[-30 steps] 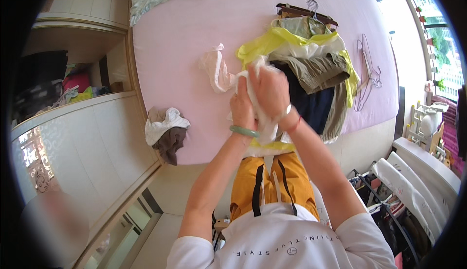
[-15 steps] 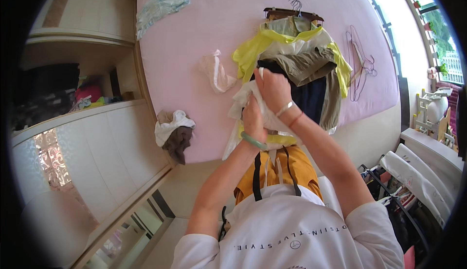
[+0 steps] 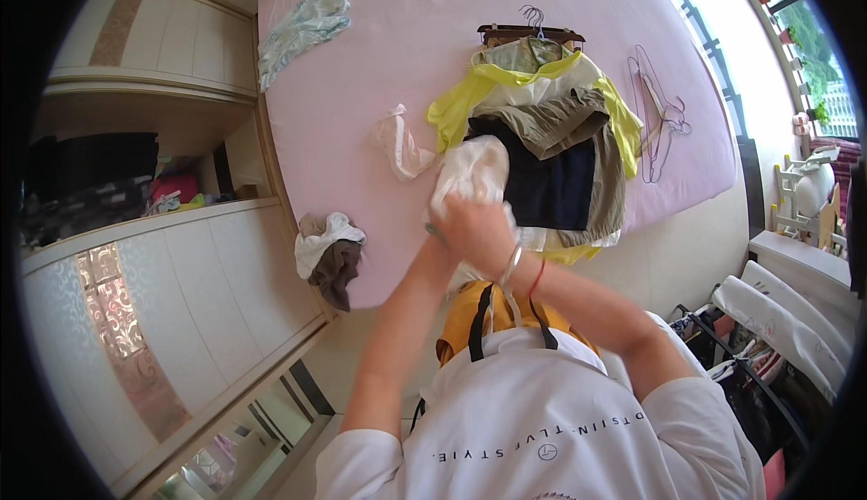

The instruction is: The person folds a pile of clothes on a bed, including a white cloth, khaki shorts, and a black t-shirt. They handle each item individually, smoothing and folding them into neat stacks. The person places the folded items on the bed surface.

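Observation:
A crumpled white garment [image 3: 475,171] hangs in front of me above the bed's near edge. My right hand [image 3: 484,233] is closed on its lower part. Just left of it, and partly covered by it, my left hand [image 3: 442,236] grips the same cloth, its fingers mostly hidden. Beyond the hands, a garment pile holds dark navy shorts [image 3: 553,180], olive-brown trousers [image 3: 562,124] and a yellow-and-white top [image 3: 449,113]. A pale pink garment [image 3: 399,146] lies beside the white one, on the left.
Brown clip hangers [image 3: 531,34] lie at the pile's far end. Thin wire hangers [image 3: 657,119] rest on the pink bedsheet [image 3: 361,57] at right. White and brown clothes [image 3: 330,254] bunch at the near-left corner; pale patterned cloth [image 3: 307,28] lies far left. A cabinet [image 3: 208,283] borders the bed.
Both hands have come down toward me and closer together, my right hand now overlapping my left. The white garment's gathered bulk now shows beyond the hands.

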The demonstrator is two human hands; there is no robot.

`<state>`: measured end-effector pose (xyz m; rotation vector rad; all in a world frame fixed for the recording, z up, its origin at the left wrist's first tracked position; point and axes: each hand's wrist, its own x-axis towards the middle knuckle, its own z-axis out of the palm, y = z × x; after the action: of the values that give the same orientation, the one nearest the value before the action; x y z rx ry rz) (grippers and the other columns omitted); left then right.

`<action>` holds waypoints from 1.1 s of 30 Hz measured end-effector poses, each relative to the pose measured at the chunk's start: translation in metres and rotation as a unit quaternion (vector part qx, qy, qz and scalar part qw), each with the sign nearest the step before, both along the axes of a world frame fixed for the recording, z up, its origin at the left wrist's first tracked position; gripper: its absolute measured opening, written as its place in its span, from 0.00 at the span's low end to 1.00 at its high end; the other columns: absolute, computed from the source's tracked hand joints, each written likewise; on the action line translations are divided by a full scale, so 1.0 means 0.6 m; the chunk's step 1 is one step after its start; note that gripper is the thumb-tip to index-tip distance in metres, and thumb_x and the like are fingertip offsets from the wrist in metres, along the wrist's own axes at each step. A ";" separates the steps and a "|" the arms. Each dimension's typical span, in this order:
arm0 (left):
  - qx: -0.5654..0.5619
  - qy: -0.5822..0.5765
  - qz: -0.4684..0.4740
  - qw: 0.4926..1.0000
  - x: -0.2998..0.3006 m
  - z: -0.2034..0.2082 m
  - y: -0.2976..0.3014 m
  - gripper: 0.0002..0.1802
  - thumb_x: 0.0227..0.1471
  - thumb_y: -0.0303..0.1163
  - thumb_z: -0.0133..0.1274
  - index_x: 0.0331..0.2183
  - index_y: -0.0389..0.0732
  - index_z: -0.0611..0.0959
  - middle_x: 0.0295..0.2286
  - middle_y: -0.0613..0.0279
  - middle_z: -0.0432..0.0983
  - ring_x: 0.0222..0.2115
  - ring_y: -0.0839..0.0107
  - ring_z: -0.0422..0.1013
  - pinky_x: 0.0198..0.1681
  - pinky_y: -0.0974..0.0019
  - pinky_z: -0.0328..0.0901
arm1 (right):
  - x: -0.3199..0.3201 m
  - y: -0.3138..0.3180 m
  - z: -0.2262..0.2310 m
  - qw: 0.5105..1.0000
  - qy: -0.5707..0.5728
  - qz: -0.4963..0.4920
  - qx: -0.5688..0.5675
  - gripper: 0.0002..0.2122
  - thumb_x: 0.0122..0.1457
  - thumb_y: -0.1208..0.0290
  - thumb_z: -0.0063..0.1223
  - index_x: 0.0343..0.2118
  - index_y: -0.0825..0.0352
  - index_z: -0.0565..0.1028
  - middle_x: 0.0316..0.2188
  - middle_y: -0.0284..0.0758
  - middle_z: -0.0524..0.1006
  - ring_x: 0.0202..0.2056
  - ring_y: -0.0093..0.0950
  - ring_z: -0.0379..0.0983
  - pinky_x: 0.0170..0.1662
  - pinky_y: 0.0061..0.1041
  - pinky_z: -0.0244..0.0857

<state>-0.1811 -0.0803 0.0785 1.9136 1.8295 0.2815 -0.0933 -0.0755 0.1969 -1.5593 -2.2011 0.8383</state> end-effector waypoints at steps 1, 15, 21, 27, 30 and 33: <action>0.129 -0.096 0.108 0.981 -0.019 -0.104 -0.052 0.26 0.48 0.42 0.57 0.46 0.38 0.73 0.44 0.59 0.73 0.45 0.63 0.71 0.49 0.62 0.65 | -0.005 -0.015 0.012 0.988 0.056 -0.003 0.144 0.10 0.52 0.62 0.55 0.29 0.63 0.72 0.20 0.39 0.75 0.23 0.41 0.76 0.26 0.40 0.70; -0.179 -0.677 0.251 0.668 -0.048 0.248 0.028 0.26 0.55 0.27 0.53 0.55 0.35 0.68 0.50 0.57 0.69 0.51 0.68 0.66 0.53 0.63 0.63 | 0.199 0.028 -0.004 0.964 0.151 -0.218 -0.029 0.15 0.56 0.60 0.58 0.37 0.68 0.76 0.29 0.39 0.76 0.31 0.36 0.75 0.34 0.28 0.68; 0.120 -0.195 -0.042 0.973 0.026 0.259 0.002 0.29 0.44 0.22 0.57 0.51 0.39 0.73 0.42 0.53 0.68 0.41 0.54 0.68 0.43 0.57 0.66 | 0.145 -0.001 0.049 0.875 0.424 -0.112 -0.204 0.15 0.59 0.60 0.57 0.34 0.70 0.77 0.34 0.31 0.78 0.32 0.22 0.73 0.39 0.20 0.67; 0.154 -0.140 -0.120 0.971 0.066 0.321 -0.068 0.40 0.43 0.21 0.59 0.59 0.41 0.65 0.59 0.46 0.51 0.58 0.49 0.57 0.53 0.58 0.64 | 0.141 0.010 0.048 0.543 0.709 -0.188 -0.408 0.14 0.64 0.64 0.46 0.43 0.70 0.73 0.38 0.36 0.78 0.38 0.29 0.76 0.46 0.30 0.69; 0.119 -0.289 -0.116 0.943 0.058 0.302 -0.110 0.33 0.48 0.23 0.57 0.57 0.41 0.68 0.58 0.47 0.53 0.57 0.53 0.59 0.47 0.61 0.69 | 0.146 0.020 0.051 0.463 0.748 -0.228 -0.418 0.13 0.64 0.65 0.45 0.45 0.69 0.71 0.39 0.37 0.77 0.38 0.31 0.76 0.47 0.32 0.69; -0.210 -0.529 0.099 0.816 0.013 0.267 -0.123 0.26 0.52 0.23 0.54 0.54 0.40 0.71 0.55 0.50 0.60 0.54 0.64 0.63 0.42 0.68 0.70 | 0.159 0.030 0.083 0.452 0.752 -0.243 -0.415 0.12 0.63 0.67 0.45 0.45 0.68 0.71 0.38 0.35 0.77 0.36 0.29 0.76 0.42 0.30 0.70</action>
<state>-0.1732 -0.1540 0.2389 0.8955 1.1437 0.7556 0.0020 -0.0572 0.2466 -0.6749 0.0612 1.9949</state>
